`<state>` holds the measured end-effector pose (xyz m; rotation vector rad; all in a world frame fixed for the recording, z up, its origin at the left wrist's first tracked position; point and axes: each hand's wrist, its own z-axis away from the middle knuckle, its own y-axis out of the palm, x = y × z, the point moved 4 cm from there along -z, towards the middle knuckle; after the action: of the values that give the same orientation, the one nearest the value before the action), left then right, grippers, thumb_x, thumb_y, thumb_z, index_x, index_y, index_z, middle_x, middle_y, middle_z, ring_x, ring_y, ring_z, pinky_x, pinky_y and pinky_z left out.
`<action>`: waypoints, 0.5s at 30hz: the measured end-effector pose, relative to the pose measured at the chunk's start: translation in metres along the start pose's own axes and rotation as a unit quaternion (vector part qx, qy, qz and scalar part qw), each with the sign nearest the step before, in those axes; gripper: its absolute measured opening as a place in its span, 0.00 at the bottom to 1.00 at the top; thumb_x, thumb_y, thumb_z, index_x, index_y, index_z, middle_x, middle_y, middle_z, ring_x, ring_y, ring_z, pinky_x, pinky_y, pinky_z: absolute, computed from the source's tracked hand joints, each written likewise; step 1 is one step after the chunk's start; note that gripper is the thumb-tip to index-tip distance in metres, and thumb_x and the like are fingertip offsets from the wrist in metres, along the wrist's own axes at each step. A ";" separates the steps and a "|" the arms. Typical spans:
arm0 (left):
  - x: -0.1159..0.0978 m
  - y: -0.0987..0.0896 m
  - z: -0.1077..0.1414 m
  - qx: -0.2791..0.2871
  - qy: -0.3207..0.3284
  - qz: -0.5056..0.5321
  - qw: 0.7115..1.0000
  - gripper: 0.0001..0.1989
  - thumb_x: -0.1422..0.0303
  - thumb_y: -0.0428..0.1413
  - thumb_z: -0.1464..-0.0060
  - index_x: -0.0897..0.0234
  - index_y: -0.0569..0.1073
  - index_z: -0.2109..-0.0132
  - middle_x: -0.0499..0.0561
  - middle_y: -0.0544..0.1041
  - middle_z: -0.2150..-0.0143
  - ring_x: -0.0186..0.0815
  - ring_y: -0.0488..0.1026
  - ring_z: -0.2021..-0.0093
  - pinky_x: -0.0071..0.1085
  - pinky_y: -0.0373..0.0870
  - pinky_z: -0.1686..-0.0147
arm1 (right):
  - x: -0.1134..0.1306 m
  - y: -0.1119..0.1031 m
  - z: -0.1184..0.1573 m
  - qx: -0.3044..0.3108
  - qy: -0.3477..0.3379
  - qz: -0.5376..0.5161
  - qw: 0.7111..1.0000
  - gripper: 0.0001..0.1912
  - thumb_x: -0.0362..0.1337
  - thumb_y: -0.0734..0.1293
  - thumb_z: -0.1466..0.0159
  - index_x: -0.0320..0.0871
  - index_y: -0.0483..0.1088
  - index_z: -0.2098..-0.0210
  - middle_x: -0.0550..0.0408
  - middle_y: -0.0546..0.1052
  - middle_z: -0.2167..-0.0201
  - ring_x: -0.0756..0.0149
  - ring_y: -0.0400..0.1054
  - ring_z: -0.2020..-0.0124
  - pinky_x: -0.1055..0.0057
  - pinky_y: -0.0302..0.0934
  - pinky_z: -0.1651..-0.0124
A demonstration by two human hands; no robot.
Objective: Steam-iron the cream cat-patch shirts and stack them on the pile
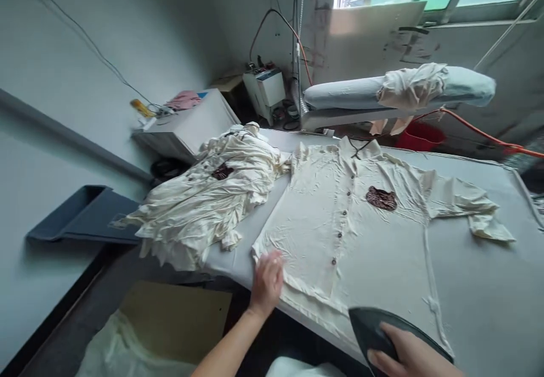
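A cream short-sleeved shirt (310, 218) with dark buttons and a dark brown patterned chest patch (381, 198) lies spread out, front up, on the pale ironing table (480, 286). My left hand (267, 283) rests on the shirt's lower left corner by the table's near edge, fingers stretched out and slightly blurred. My right hand (406, 354) is wrapped round the handle of a dark iron (369, 326), which lies over the shirt's lower hem, at the bottom of the view. Part of that hand is cut off by the frame.
A heap of crumpled cream shirts (212, 195) sits at the table's left end. Behind stands a padded arm board (348, 94) with cloth on it. A red bucket (420, 136), an orange hose (488, 133) and a blue-grey bin (85, 215) are around.
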<state>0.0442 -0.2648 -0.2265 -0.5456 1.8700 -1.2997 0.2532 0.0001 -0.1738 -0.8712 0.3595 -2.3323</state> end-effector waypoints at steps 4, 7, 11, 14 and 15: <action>0.075 -0.034 -0.024 -0.016 -0.197 -0.004 0.980 0.23 0.78 0.50 0.44 0.67 0.71 0.42 0.59 0.73 0.42 0.42 0.67 0.39 0.38 0.62 0.39 | 0.096 0.013 -0.040 -0.040 -0.062 -0.005 0.997 0.19 0.52 0.56 0.35 0.44 0.66 0.64 0.50 0.77 0.63 0.59 0.71 0.63 0.67 0.56 0.62; 0.096 -0.042 -0.035 0.074 -0.248 0.034 0.965 0.18 0.75 0.54 0.47 0.65 0.74 0.48 0.55 0.76 0.52 0.42 0.71 0.48 0.38 0.64 0.45 | 0.122 0.035 -0.061 -0.035 -0.038 0.007 0.999 0.16 0.49 0.58 0.35 0.43 0.67 0.63 0.47 0.77 0.60 0.56 0.72 0.60 0.66 0.57 0.61; 0.098 -0.039 -0.042 0.124 -0.243 0.080 0.959 0.05 0.74 0.57 0.49 0.64 0.74 0.63 0.49 0.74 0.63 0.38 0.72 0.55 0.33 0.63 0.52 | 0.105 0.051 -0.074 -0.017 -0.011 -0.029 0.999 0.32 0.59 0.57 0.36 0.39 0.69 0.48 0.40 0.74 0.47 0.49 0.69 0.46 0.63 0.61 0.47; 0.098 -0.028 -0.041 0.132 -0.267 0.131 0.946 0.03 0.72 0.55 0.46 0.64 0.69 0.68 0.47 0.73 0.68 0.34 0.72 0.62 0.28 0.65 0.60 | 0.096 0.053 -0.080 -0.019 -0.004 -0.058 0.998 0.43 0.66 0.57 0.39 0.36 0.66 0.42 0.38 0.70 0.41 0.50 0.67 0.42 0.65 0.61 0.43; 0.099 -0.024 -0.039 0.132 -0.283 0.148 0.938 0.04 0.72 0.52 0.44 0.64 0.68 0.68 0.47 0.72 0.69 0.33 0.72 0.65 0.27 0.65 0.64 | 0.096 0.054 -0.083 -0.026 -0.001 -0.056 0.998 0.41 0.65 0.58 0.39 0.37 0.68 0.44 0.39 0.73 0.44 0.51 0.69 0.45 0.66 0.62 0.46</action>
<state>-0.0482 -0.3218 -0.2323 -0.4174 1.2238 -1.0302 0.1657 -0.0993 -0.2122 -0.9403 0.3819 -2.4343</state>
